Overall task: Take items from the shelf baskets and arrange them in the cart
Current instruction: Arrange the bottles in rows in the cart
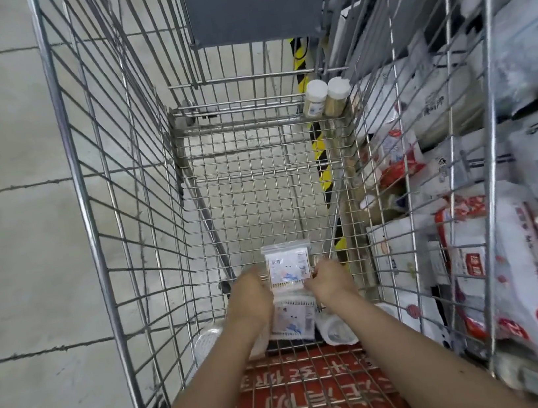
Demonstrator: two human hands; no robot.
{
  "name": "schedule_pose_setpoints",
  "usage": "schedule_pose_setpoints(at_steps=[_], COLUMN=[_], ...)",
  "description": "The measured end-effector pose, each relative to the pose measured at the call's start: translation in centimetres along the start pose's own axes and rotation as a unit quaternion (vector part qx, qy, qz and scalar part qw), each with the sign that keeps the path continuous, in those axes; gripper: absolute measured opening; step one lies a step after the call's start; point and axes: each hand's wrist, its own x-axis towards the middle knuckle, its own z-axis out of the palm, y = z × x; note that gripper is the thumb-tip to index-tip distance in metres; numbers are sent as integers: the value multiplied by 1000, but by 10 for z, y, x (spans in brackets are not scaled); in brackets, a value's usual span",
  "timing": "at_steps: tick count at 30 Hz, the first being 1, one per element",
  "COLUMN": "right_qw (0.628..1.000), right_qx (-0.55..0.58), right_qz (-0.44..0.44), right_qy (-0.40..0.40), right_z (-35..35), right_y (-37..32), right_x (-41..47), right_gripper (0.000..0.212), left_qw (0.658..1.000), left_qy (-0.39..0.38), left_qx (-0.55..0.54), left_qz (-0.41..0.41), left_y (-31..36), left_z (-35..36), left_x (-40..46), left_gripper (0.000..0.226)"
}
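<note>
**Placement step: cotton swab packet at the near end of the cart floor**

Current step, as judged from the scene: arranging, not picking. Both arms reach down into the shopping cart [91,228], and the hands work at the near end of its wire floor.

Hand state:
- The left hand [252,291] presses against the left edge of a clear cotton swab packet [288,266]; fingers appear closed on that edge.
- The right hand [332,279] pinches the packet's right edge, fingers curled together on it.
- The packet sits between the two hands, label up, touching both.

Item position: the held packet lies flat on or just above the cart floor; contact cannot be confirmed. A second swab packet [292,319] of the same print lies directly nearer to the person, its far edge under or against the held one. Two white rolled packs [337,327] lie at the near edge, one on each side of the second packet, partly hidden by the forearms. Two white-capped bottles [327,97] stand in the far right corner, well apart from the hands.

Next move, as a judgement: square the held packet against its neighbour, release both edges, withdraw, and return to the shelf baskets [464,176] just beside the cart's right wall.
</note>
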Motion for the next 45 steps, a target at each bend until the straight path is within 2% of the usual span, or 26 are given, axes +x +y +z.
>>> schedule_pose_setpoints(at_steps=[5,10,14,18,20,27,30,33,36,41,45], right_qw=[996,982,976,965,959,932,914,893,865,835,809], right_qx=[24,-24,9,44,79,235,273,295,330,326,347], right_qz=[-72,-159,-177,-197,-189,-74,-59,-19,27,93,113], right_qy=[40,95,124,165,193,266,296,341,377,433,460], right_z=[-31,-57,-53,-33,-24,5,14,23,39,79,104], right_y=[-3,1,17,45,60,111,137,174,220,304,354], right_x=[-59,-168,-271,-361,-397,-494,-536,-585,-641,-727,-777], right_gripper=[35,37,30,35,36,29,20,23,27,28,19], left_qw=[996,973,954,948,944,921,900,873,842,792,750], left_qy=[-1,16,0,-12,-18,-13,-30,-70,-113,-213,-283], left_qx=[78,151,142,130,129,116,144,159,174,177,211], left_qz=[52,173,265,290,303,371,410,456,498,544,560], left_y=[13,22,10,-7,-10,12,31,55,79,101,101], left_z=[-51,-104,-139,-165,-173,-180,-163,-127,-71,30,99], left_x=[-38,-128,-205,-267,-292,-369,-400,-437,-479,-558,-622], left_gripper=[44,37,36,34,34,23,22,19,24,23,28])
